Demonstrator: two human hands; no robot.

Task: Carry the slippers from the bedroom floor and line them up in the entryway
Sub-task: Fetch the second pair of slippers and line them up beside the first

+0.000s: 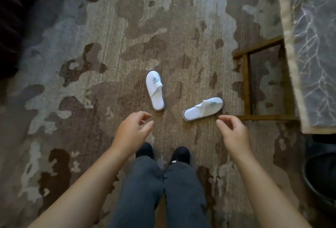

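Note:
Two white slippers lie apart on the patterned carpet in front of my feet. The left slipper (155, 90) points away from me, toe at the top. The right slipper (203, 108) lies almost crosswise, toe to the right. My left hand (131, 131) hovers below the left slipper, fingers loosely curled and apart, holding nothing. My right hand (231, 131) hangs just below the right slipper's toe end, fingers also curled and empty. Neither hand touches a slipper.
A marble-topped table (312, 51) with a wooden frame (245, 82) stands at the right, close to the right slipper. A dark round bin (321, 173) sits at the lower right. Dark furniture (11, 28) fills the upper left. My dark shoes (163, 152) stand on the carpet.

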